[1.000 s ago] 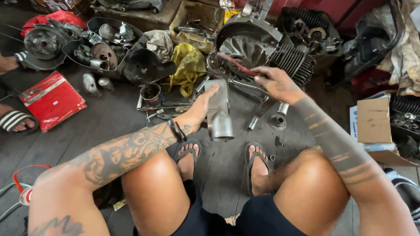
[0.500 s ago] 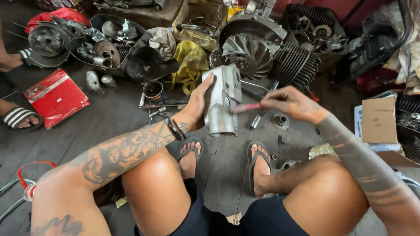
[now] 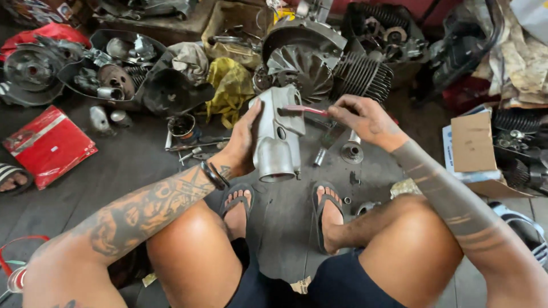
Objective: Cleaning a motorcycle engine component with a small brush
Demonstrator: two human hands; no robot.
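Observation:
My left hand grips a grey cast-metal engine housing and holds it upright above the floor, just in front of my feet. My right hand holds a red-handled brush by its handle. The brush tip rests against the upper part of the housing. Behind the housing lies an engine block with a finned cylinder and a round fan wheel.
A yellow rag, a dark tray of engine parts, a small tin and loose tools lie on the dark floor at the left. A red packet lies far left near another person's sandalled foot. Cardboard boxes stand right.
My left hand lifted the housing upright and closer to me. My right hand came back from the engine with the brush and set it against the housing.

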